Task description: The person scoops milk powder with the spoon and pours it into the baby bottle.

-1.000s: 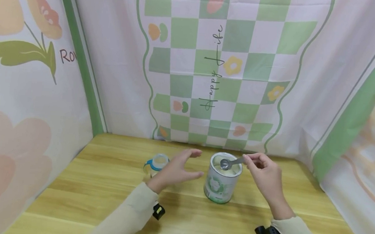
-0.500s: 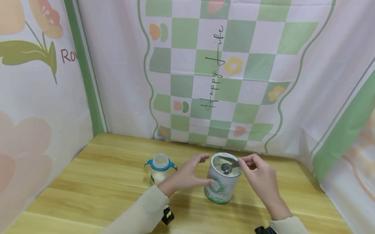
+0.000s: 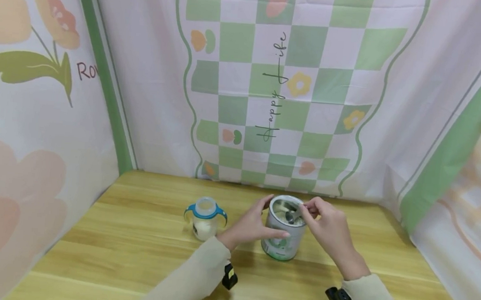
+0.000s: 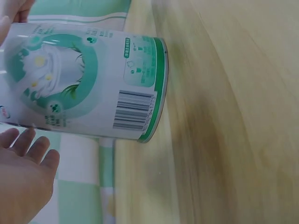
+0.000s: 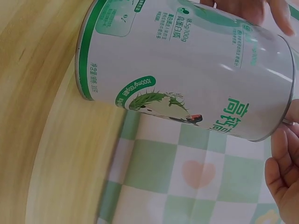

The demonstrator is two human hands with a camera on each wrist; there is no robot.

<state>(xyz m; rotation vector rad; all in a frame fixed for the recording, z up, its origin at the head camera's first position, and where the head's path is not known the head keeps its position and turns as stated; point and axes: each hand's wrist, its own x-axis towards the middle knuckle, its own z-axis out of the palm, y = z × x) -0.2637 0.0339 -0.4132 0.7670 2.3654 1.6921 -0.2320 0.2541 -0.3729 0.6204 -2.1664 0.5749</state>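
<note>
An open white-and-green powder can [image 3: 281,240] stands on the wooden table [image 3: 130,254], with pale powder inside. My left hand [image 3: 265,219] wraps its left side, thumb across the front and fingers at the far rim. My right hand [image 3: 306,211] pinches the handle of a small metal spoon [image 3: 291,215], whose bowl dips inside the can's mouth. In the left wrist view the can [image 4: 84,79] fills the frame and my fingers [image 4: 25,172] lie beside it. In the right wrist view the can [image 5: 187,70] stands close, with my right hand [image 5: 285,172] at its rim.
A baby bottle [image 3: 205,219] with blue handles and some white powder stands left of the can, with its top open. Patterned cloth walls [image 3: 270,100] close in the table at the back and on both sides. Bare wood lies in front of my arms.
My left hand has moved right, from beside the bottle to the can's side, and has closed round it. My right hand has lowered the spoon from above the rim into the can.
</note>
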